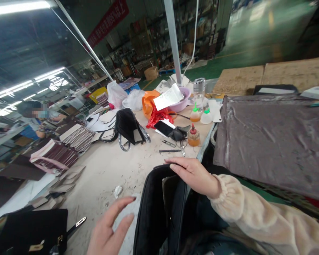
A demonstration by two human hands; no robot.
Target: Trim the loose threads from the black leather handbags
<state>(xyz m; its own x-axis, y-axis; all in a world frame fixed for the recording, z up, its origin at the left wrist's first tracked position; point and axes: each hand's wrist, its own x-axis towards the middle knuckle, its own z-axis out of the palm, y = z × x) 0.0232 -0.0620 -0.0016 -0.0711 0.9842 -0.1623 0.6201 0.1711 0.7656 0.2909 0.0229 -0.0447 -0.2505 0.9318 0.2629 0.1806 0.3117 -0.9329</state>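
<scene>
My right hand [194, 175] lies flat with fingers stretched on the upper edge of an open black bag [154, 212] that stands at the table's near edge. My left hand [108, 228] hovers open above the tabletop just left of the bag, fingers spread, holding nothing. A small crumpled white scrap [118, 191] lies on the table a little beyond the left hand. A cream fleece sleeve [268, 219] covers my right forearm.
Another black bag [29, 233] with gold hardware lies at the near left. Scissors [182, 145], glue bottles [193, 136], a phone [163, 128], a black handbag [129, 125] and stacked leather pieces [66, 145] crowd the far table. Grey fabric [276, 138] covers the right bench. A person sits far left.
</scene>
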